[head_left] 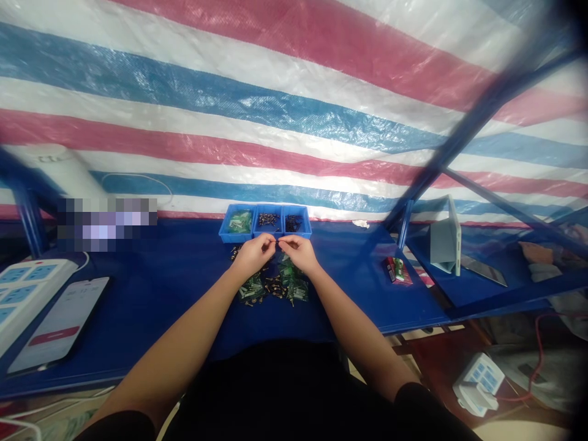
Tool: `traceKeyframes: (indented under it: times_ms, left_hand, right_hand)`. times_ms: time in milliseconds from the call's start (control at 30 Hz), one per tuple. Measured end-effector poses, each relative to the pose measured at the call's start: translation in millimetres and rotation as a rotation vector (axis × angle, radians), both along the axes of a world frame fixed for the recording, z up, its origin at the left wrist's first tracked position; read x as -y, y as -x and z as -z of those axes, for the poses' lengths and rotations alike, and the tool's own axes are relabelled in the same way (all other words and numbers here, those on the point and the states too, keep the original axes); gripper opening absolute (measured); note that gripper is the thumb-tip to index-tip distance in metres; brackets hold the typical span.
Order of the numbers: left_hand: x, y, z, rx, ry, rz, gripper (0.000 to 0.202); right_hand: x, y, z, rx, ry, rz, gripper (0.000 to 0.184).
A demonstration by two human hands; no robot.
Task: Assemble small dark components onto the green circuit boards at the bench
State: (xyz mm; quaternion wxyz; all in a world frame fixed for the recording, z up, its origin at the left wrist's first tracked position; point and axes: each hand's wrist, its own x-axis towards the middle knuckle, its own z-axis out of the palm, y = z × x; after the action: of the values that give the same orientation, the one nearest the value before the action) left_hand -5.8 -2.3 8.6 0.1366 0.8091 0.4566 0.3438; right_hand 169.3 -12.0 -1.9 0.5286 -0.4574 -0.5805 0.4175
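Observation:
My left hand [254,252] and my right hand [299,252] meet fingertip to fingertip above the blue table [151,288]. Both are pinched shut on a tiny dark part that I cannot make out. Under and just in front of the hands lies a heap of small green parts and dark screws [273,286]. Right behind the hands stand three small blue bins [266,223]: the left one holds green parts, the other two hold dark small parts.
A phone [57,331] with a lit screen and a white power strip [21,293] lie at the left. A small red and green pack [397,270] lies to the right, by a blue frame post [404,229] and a grey tablet stand [446,239]. A striped tarp hangs behind.

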Motion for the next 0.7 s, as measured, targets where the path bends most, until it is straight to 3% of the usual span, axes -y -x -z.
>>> traceKeyframes:
  times_ms: [367, 700]
  left_hand:
    - [1.0, 1.7, -1.5, -0.010, 0.019, 0.024, 0.028]
    - [-0.4, 1.4, 2.1, 0.015, -0.005, 0.041, 0.023]
  right_hand:
    - [-1.3, -0.7, 2.9, -0.015, -0.055, -0.009, 0.027]
    - [-3.1, -0.7, 4.9, -0.031, -0.033, -0.021, 0.028]
